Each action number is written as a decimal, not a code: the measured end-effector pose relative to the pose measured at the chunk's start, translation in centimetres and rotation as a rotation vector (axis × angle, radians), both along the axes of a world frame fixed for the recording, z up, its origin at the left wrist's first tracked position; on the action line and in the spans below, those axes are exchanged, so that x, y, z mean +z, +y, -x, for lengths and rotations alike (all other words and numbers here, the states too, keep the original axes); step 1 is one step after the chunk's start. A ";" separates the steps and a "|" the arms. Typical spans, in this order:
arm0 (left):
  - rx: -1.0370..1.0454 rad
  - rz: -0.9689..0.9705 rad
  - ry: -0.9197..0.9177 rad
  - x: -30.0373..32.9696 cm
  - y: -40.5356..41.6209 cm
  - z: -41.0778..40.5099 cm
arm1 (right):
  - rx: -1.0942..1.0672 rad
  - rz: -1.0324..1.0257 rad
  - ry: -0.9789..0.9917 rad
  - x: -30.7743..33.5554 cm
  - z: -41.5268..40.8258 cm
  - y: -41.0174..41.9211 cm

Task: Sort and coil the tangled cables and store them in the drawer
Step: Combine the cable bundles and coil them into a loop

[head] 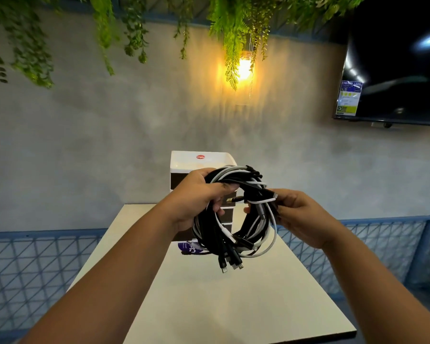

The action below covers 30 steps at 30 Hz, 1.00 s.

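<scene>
A tangled bundle of black and white cables (236, 219) hangs in the air above the table, looped in a rough ring with several plug ends dangling at the bottom. My left hand (196, 197) grips the upper left of the bundle. My right hand (296, 209) pinches a white cable end at the bundle's right side. Behind the bundle stands a white drawer unit (199, 162) with dark drawer fronts, mostly hidden by the cables and my left hand.
The white table (233, 306) stretches towards me under my arms. A purple label or packet (188, 248) lies at the drawer unit's base. Blue mesh railings (35, 269) flank the table. A dark screen (395, 70) hangs on the wall at the right.
</scene>
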<state>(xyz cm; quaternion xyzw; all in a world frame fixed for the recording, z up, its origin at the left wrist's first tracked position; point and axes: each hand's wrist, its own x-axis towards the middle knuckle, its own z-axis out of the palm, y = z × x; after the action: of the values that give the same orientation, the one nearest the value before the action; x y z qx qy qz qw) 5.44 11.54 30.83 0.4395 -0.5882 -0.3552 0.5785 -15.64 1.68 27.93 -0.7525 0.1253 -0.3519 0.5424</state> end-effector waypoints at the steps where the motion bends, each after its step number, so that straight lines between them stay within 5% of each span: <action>1: 0.035 0.011 0.006 -0.2 -0.2 0.0 | 0.045 -0.071 -0.020 0.0 -0.1 0.0; 6: 0.145 0.064 0.011 -1.0 -1.2 -0.2 | 0.235 -0.333 -0.109 -0.7 -1.1 -0.7; 13: 0.171 0.058 0.047 -1.9 -1.2 -0.1 | -0.162 -0.110 -0.104 -1.1 -4.2 0.9; 19: 0.002 -0.122 0.110 -2.6 -0.9 -1.3 | -0.259 -0.162 -0.136 -2.3 -5.3 2.1; 30: -0.021 -0.318 -0.049 -5.1 -1.1 -2.5 | -0.173 -0.502 -0.133 -6.7 -6.5 2.4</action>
<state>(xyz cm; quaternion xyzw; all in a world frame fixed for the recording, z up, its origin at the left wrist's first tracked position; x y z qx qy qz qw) 7.97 10.42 25.72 0.5280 -0.5429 -0.4391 0.4834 -9.12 4.08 21.19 -0.5561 0.2365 -0.4034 0.6871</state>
